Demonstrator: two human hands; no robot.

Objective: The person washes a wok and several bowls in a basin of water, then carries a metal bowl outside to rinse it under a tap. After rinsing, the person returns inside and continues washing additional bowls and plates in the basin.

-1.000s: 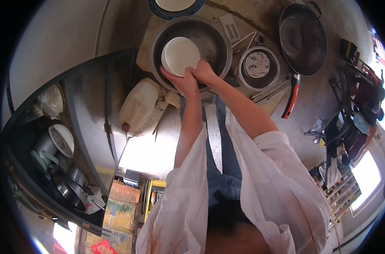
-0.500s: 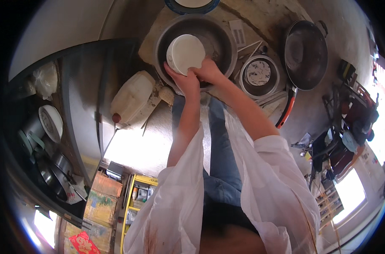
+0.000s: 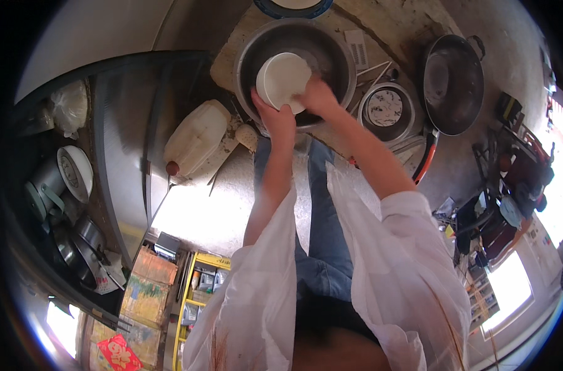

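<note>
A white bowl (image 3: pixel 280 75) is tilted over a wide metal basin (image 3: pixel 247 43), its pale inside facing up. My left hand (image 3: pixel 275 120) is closed on the bowl's near left side, with the thumb at the near rim. At the near right rim is my right hand (image 3: pixel 320 99), its fingers reaching onto the bowl and smeared by motion. Whether those fingers grip or rub cannot be made out. The basin's dark bottom shows around the bowl; any water in it is hard to tell.
On the right are a small metal pot (image 3: pixel 407 123) with a patterned bowl (image 3: pixel 383 109) inside and a dark wok (image 3: pixel 453 83). A plastic jug (image 3: pixel 198 136) lies left of the basin. A blue-rimmed basin (image 3: pixel 275 9) stands beyond. Cabinet shelves hold a white dish (image 3: pixel 75 173).
The view has shifted slightly, moving the basin rightward in the picture. My right hand has moved up along the bowl's right rim and away from my left hand, which keeps its hold.
</note>
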